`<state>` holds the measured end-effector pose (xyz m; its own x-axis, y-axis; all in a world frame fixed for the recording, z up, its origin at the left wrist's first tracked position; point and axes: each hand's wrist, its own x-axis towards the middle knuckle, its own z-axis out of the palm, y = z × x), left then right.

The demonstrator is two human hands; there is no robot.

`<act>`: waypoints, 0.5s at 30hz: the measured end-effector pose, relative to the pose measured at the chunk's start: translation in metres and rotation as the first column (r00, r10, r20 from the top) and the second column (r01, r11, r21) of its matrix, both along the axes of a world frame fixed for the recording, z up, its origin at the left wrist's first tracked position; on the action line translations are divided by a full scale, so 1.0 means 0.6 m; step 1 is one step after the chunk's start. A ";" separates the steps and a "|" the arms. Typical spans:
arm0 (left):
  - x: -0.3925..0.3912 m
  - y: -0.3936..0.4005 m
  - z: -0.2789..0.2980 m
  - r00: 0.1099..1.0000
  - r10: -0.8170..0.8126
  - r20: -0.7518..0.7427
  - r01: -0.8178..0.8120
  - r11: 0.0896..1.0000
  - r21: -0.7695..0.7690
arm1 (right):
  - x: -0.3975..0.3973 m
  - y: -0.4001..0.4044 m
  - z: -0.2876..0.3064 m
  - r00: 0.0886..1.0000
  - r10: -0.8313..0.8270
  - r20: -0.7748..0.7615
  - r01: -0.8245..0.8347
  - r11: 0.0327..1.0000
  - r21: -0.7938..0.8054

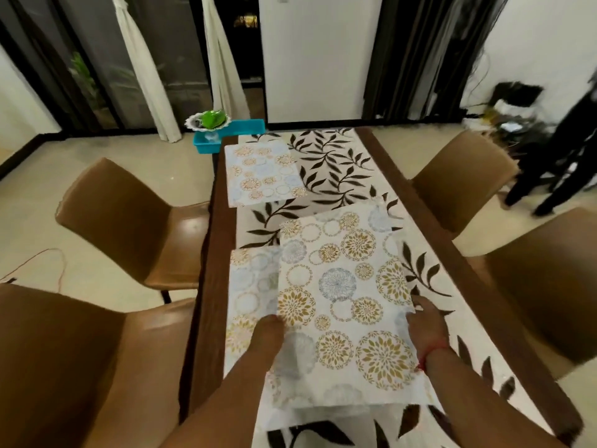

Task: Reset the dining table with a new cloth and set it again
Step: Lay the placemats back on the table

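Nearest the camera, both hands are holding a white vinyl placemat printed with gold and blue flower circles (342, 305) just above the near end of the dark wooden desk (213, 273). The left hand (269, 328) is pinching the mat's left edge, its fingers tucked underneath and hidden. The right hand (426, 318) is gripping the right edge, fingers curled over it, with a red thread at the wrist. The mat's long axis is running away from the person and tilting slightly rightward, so its far corners are leaning toward the desk's right side, where no mat is lying yet. In my judgement the right hand is the nearer one to that open place, and the coming move is a shift rightward and down.

Partly beneath this mat, at near left, a second identical placemat (248, 286) is lying flat. Farther along the left side a third (261, 173) is lying flat too: three mats counted. All are sitting over one cream cloth with dark leaf print (336, 169). Four tan leather chairs (129, 215) are standing round. Beyond the far corner a teal plastic tray (232, 134) is showing.
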<state>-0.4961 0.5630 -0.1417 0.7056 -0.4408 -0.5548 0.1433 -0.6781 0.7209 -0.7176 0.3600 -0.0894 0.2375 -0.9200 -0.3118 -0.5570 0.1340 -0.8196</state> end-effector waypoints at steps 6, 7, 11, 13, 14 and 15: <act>-0.073 -0.149 0.011 0.988 0.028 -0.149 -0.052 0.986 -0.160 | -0.107 -0.148 0.019 0.998 -0.060 0.026 0.060 0.998 0.014; -0.090 -0.176 0.007 0.990 0.024 -0.136 -0.045 0.988 -0.150 | -0.123 -0.175 0.013 0.999 -0.050 0.004 0.050 0.999 0.015; -0.175 -0.297 -0.036 0.997 0.037 -0.074 -0.046 0.990 -0.135 | -0.186 -0.298 -0.010 0.999 -0.020 -0.034 0.020 1.000 -0.004; -0.218 -0.338 -0.039 0.997 0.043 -0.057 -0.047 0.995 -0.084 | -0.211 -0.345 -0.023 0.999 0.016 -0.052 -0.015 1.000 0.006; -0.233 -0.354 -0.044 0.998 0.045 -0.041 -0.047 0.998 -0.041 | -0.221 -0.364 -0.030 0.997 0.032 -0.064 -0.031 0.999 0.020; -0.248 -0.368 -0.047 0.998 0.056 -0.031 -0.056 0.998 -0.002 | -0.230 -0.384 -0.042 0.996 0.050 -0.076 -0.048 0.998 0.031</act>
<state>-0.6447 0.3422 -0.1697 0.7117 -0.4029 -0.5755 0.2028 -0.6665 0.7174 -0.8557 0.1296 -0.1145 0.2563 -0.8982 -0.3571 -0.6244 0.1282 -0.7705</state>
